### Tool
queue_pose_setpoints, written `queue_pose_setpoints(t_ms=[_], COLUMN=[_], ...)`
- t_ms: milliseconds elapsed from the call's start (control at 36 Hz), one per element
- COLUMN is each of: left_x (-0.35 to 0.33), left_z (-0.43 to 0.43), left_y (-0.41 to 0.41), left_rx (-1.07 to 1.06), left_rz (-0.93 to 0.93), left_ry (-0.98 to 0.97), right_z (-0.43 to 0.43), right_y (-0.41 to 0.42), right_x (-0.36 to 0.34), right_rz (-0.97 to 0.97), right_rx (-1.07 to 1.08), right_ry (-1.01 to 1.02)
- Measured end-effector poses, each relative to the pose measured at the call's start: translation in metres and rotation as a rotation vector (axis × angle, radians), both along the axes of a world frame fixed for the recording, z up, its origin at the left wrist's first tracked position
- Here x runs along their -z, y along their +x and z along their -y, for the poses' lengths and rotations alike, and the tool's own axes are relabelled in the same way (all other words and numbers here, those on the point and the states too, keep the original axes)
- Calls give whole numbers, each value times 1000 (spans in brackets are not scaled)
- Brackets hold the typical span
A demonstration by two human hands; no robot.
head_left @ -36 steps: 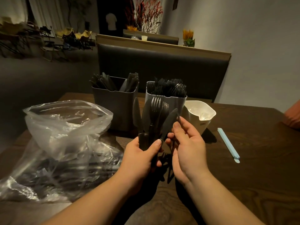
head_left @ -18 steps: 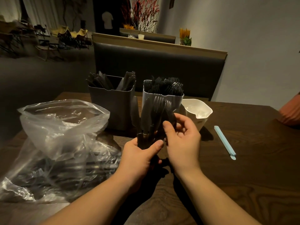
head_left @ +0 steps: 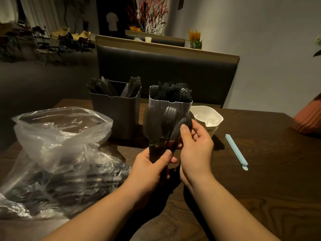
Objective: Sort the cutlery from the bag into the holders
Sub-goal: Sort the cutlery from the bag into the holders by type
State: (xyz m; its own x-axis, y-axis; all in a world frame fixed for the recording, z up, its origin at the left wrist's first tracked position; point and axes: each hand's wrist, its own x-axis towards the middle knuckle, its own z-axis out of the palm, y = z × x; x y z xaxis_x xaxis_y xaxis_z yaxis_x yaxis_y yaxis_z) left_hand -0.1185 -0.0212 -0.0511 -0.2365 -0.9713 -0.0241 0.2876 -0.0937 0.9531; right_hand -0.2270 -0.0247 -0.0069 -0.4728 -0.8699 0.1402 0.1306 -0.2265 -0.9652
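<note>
Head view: left hand (head_left: 149, 164) grips a bundle of black cutlery (head_left: 161, 126) by the handles, heads up and fanned so each type can be read. Right hand (head_left: 196, 146) pinches one piece at the fan's right edge, possibly a spoon; dim light hides its shape. Just behind stand the dark holder (head_left: 116, 115), the white holder (head_left: 166, 103) packed with forks, and the cream holder (head_left: 215, 122). The bag (head_left: 57, 153) lies left on the bench (head_left: 260, 188), with more cutlery inside.

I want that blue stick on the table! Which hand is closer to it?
The right hand. It pinches a piece in the black cutlery bunch, and the blue stick lies apart to its right. The left hand grips the bunch's handles, farther left.
</note>
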Motion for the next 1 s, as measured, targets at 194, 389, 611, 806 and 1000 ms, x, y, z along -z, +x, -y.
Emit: queue_pose_setpoints(t_ms=[194,389,611,806,1000], left_x=[-2,-8,-7,-4,1], left_z=[1,3,4,7,8], left_y=[4,5,11,9,9], left_rx=[160,198,211,240,194], left_rz=[-117,-104,-194,-187,-176], left_ry=[73,202,275,240,155], right_z=[0,3,-2,-5,-5], right_y=[-13,-29,-14,-3,-2], right_x=[-8,-15,-11,-5,-2], right_rz=[229,391,56,-122,-121], right_rx=[-9,-58,-156,-208,-249], right_ry=[29,-1,-32,-12,12])
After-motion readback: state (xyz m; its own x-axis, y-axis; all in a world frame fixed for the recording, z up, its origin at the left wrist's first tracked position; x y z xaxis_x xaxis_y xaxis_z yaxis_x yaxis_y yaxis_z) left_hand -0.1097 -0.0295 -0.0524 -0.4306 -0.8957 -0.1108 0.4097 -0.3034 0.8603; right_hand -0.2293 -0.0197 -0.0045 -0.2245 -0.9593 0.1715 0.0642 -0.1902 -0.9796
